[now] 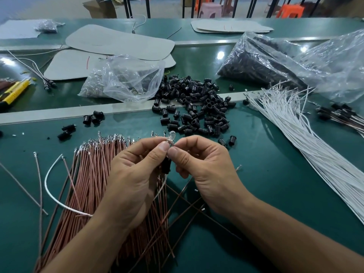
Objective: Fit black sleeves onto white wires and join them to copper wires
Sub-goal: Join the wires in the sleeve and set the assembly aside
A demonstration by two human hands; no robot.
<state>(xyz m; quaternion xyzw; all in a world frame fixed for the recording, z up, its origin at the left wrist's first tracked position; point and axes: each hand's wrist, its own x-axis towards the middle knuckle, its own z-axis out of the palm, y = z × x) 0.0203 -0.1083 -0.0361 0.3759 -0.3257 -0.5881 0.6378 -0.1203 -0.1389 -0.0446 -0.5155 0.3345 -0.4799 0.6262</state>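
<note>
My left hand and my right hand meet over the green table, thumbs and forefingers pinching a small clear LED bulb. A black sleeve hangs just below the bulb, between my two hands. A white wire loops out to the left from under my left hand. A thick bundle of copper wires lies beneath my left hand. A pile of black sleeves sits beyond my hands. A bundle of white wires lies at the right.
Two clear plastic bags, one bag with small parts and a larger bag with black parts, lie at the back. Grey card sheets and yellow cutters lie to the far left. Finished sleeved wires lie at the right edge.
</note>
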